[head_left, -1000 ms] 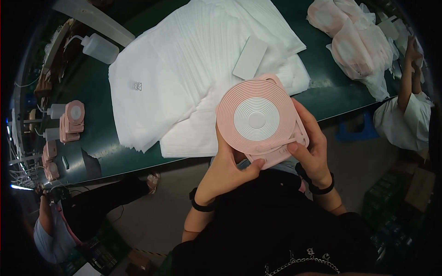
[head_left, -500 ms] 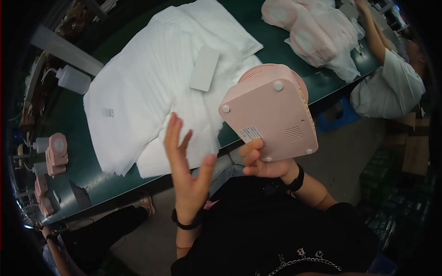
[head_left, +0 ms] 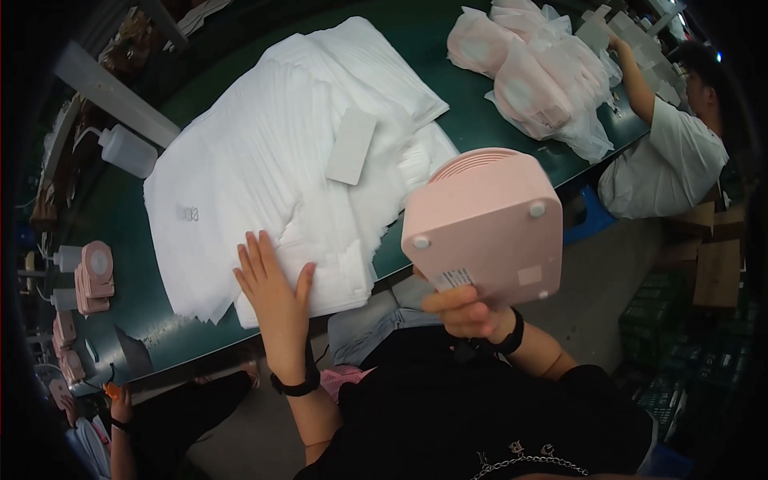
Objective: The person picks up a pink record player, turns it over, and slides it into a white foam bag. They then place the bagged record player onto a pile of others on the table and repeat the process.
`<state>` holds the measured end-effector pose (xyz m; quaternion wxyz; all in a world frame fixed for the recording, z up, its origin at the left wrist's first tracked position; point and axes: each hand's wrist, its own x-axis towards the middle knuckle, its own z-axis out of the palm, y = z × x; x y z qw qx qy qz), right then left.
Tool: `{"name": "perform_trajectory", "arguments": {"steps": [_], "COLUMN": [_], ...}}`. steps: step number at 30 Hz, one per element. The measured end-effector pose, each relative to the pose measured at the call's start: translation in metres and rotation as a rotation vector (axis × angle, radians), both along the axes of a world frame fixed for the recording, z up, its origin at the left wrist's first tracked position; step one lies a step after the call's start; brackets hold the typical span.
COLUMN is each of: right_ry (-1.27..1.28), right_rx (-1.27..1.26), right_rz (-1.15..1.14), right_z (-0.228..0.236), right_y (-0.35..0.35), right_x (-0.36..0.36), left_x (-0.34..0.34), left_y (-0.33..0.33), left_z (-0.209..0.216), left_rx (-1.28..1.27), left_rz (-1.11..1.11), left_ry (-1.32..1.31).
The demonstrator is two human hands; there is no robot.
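Observation:
In my right hand [head_left: 462,310] is a pink plastic device [head_left: 492,240], tilted so that its underside with round white feet and a label faces me. A ribbed rim shows at its far end; the rest of its top is hidden. My left hand [head_left: 276,308] lies with its fingers stretched out on the near edge of a large pile of thin white foam-like sheets or bags [head_left: 232,152], holding nothing. On that pile rests a pale grey flat rectangular piece [head_left: 352,146], a little beyond both hands.
Pink devices in translucent bags [head_left: 532,84] lie on the green table [head_left: 160,340] at far right, beside a co-worker [head_left: 668,156]. At left are a white squeeze bottle [head_left: 128,150], more pink devices [head_left: 96,276] and another person's hand [head_left: 120,404]. A blue stool [head_left: 588,216] and cartons [head_left: 716,272] stand at right.
My left hand has come down and left onto the white pile. The pink device has moved slightly down and right and turned, still in my right hand.

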<state>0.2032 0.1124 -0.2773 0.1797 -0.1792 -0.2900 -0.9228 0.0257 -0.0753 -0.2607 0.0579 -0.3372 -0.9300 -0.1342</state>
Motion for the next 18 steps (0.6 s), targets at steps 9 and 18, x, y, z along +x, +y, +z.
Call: {"name": "perform_trajectory", "arguments": {"steps": [9, 18], "right_ry": [-0.907, -0.557], "right_rx": [1.208, 0.684], "right_rz": [-1.246, -0.774], "right_z": [0.007, -0.026], "right_y": [0.004, -0.005], "right_x": [0.068, 0.08], "left_x": [-0.015, -0.023], "left_y": [-0.043, -0.043], "left_z": [0.028, 0.021], "left_rx": [0.341, 0.579], "left_rz": [-0.046, -0.077], "left_ry": [-0.092, -0.452]}}
